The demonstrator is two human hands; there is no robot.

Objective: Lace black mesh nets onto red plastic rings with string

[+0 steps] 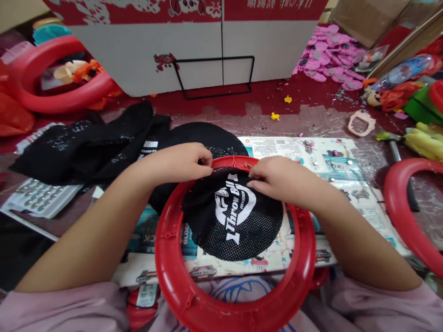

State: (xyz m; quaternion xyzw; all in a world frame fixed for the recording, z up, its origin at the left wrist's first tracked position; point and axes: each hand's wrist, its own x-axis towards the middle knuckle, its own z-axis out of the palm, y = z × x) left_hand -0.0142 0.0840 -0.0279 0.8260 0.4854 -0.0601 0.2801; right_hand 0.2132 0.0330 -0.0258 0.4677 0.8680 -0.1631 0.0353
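A red plastic ring [168,249], its inner side upward with small posts, leans from the cardboard sheet toward my lap. Across the far part of its opening lies a round black mesh cloth [204,226] with a white "Throw Ball" print. My left hand [185,161] pinches the cloth's far edge at the ring's rim. On the other side of that edge, my right hand [280,180] is closed with thumb and finger on the cloth. A small metallic piece [247,165] sits on the ring between the hands. My fingertips are partly hidden.
More black mesh cloths [114,143] lie to the left beside a tray of round metallic pieces [43,198]. Red rings stand at the left [38,99] and right [398,198]. A hammer [394,150] lies right. A white box [138,55] and pink parts [325,53] are behind.
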